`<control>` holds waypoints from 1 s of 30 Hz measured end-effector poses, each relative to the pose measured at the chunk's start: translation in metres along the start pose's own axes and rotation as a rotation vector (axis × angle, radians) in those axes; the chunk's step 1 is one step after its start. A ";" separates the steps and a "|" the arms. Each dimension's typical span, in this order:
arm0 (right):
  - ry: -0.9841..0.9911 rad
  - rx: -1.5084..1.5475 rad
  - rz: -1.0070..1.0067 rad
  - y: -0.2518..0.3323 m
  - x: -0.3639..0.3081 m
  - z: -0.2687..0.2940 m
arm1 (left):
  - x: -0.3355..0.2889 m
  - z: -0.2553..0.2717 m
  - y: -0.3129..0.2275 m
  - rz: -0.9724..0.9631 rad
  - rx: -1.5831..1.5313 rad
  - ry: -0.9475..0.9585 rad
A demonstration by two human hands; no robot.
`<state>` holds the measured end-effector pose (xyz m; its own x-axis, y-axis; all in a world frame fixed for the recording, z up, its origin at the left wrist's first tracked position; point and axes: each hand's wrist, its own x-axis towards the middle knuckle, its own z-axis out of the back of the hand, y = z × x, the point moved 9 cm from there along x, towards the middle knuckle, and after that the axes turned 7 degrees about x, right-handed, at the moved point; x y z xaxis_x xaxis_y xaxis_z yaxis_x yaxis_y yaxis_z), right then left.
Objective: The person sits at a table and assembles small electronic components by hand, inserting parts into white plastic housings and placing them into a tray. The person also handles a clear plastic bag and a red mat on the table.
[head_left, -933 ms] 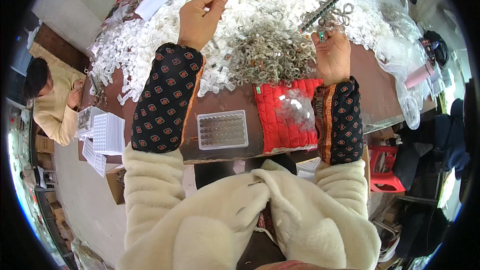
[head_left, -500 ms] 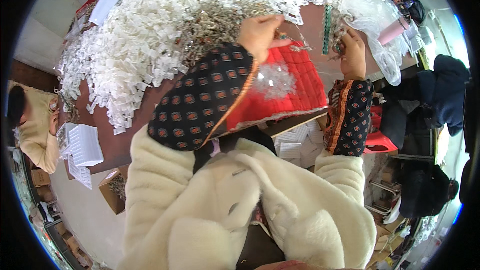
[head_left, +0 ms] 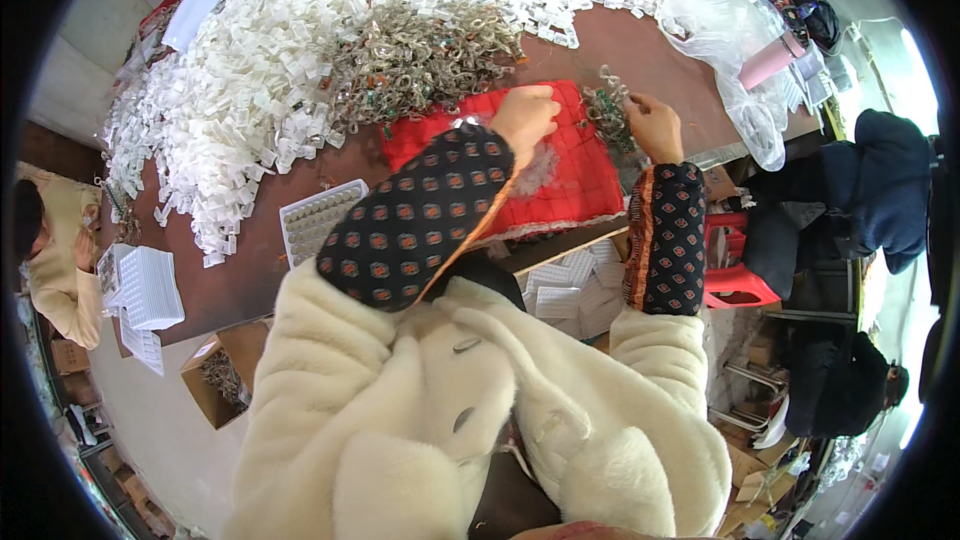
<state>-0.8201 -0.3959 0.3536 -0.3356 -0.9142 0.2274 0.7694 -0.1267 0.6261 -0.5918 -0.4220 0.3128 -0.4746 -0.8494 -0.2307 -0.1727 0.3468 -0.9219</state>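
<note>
My left hand (head_left: 527,123) is closed above a red quilted cloth (head_left: 572,180), its fingertips pressed together. What it holds, if anything, is too small to make out. On the cloth below lies a patch of small clear bits (head_left: 541,170). My right hand (head_left: 655,127) is by the cloth's right edge with fingers curled together, and their contents are hidden. Beside its fingertips sits a small tangled bunch of cord-like pieces (head_left: 608,112), partly green. A larger heap of similar tangled pieces (head_left: 420,60) lies beyond the cloth, to the left.
A big mound of small white translucent pieces (head_left: 250,70) covers the table's far and left side. A tray of round pieces (head_left: 318,218) lies left of my sleeve. White trays (head_left: 152,285), a plastic bag (head_left: 735,70) and a pink bottle (head_left: 770,62) stand around. Someone sits at left (head_left: 60,250).
Both hands have come nearer to me. The strands at my left fingers and the green strip by my right hand no longer show there. The bunch now lies at the cloth's right edge.
</note>
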 end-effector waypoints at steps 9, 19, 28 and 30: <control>-0.092 0.152 0.288 0.116 -0.008 0.016 | -0.087 0.121 -0.124 -0.364 0.574 -0.194; 0.176 -0.136 0.185 0.127 0.061 -0.126 | -0.121 0.209 -0.145 -0.421 0.855 -0.510; 0.115 0.121 0.199 0.120 0.072 -0.143 | -0.101 0.200 -0.149 -0.517 1.080 -0.484; 0.178 0.208 0.391 0.147 0.068 -0.137 | -0.092 0.184 -0.152 -0.586 1.331 -0.499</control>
<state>-0.6551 -0.5292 0.3593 0.0701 -0.9319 0.3559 0.6881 0.3035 0.6591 -0.3631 -0.4700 0.4166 -0.2422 -0.8720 0.4254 0.7746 -0.4378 -0.4563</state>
